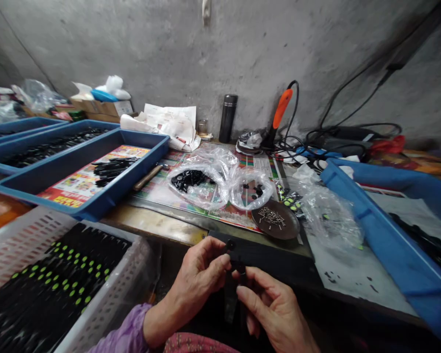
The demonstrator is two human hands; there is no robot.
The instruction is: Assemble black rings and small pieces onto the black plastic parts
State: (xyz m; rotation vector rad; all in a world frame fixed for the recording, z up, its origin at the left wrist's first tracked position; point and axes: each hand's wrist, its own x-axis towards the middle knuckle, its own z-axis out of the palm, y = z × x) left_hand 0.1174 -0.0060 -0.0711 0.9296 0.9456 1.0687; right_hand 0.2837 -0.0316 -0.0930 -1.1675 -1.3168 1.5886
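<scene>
My left hand (204, 267) pinches a small black round-ended piece (230, 244) between thumb and fingertips. Close beside it, my right hand (270, 304) is closed on a slim black plastic part (241, 270), which hangs down into the dark area over the lap. Whether the two pieces touch is hard to tell against the dark background. Just beyond the hands, a round brown dish (292, 223) holds many small metal pins or screws. Behind it stand an open clear bag (270, 189) with a few black pieces and a larger open bag (220, 193) with black parts.
A blue tray (84, 211) with black strips lies left, beside a wooden-handled tool (147, 179). Below is a white basket (106, 294) of black parts with green dots. A flask (228, 120), an orange-handled corded tool (282, 109) and another blue tray (375, 230) stand around.
</scene>
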